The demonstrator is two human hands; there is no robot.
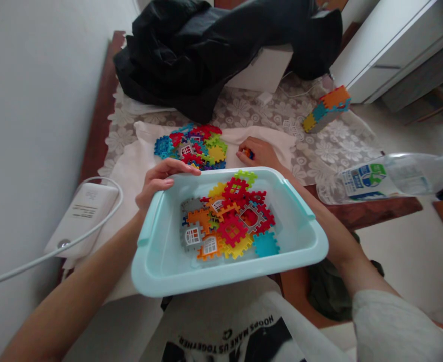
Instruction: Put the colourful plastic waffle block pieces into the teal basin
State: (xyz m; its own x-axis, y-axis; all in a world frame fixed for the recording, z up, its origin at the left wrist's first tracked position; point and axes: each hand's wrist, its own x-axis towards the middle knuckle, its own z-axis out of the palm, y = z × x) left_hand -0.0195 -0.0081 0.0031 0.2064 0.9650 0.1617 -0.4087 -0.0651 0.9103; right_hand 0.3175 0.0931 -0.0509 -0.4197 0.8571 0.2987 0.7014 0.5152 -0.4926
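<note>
A pale blue plastic basin [161, 281] is tilted toward me near my lap, holding several toothed building tiles [232, 229] in red, orange, yellow, grey and blue. My left hand [161, 178] grips its far left rim, fingers over the edge. Beyond the basin, my right hand [261, 153] is closed around a small orange and blue piece [248, 153], just above the white cloth [127, 156]. To its left lies a heap of similar tiles [195, 146] on that cloth. The basin's wall hides my right forearm in part.
A built block of tiles [327, 109] stands at the back right. A clear plastic bottle [391, 176] lies by the right table edge. Black sheeting [206, 45] covers the back. A white power device [89, 216] with a cable sits left, by the wall.
</note>
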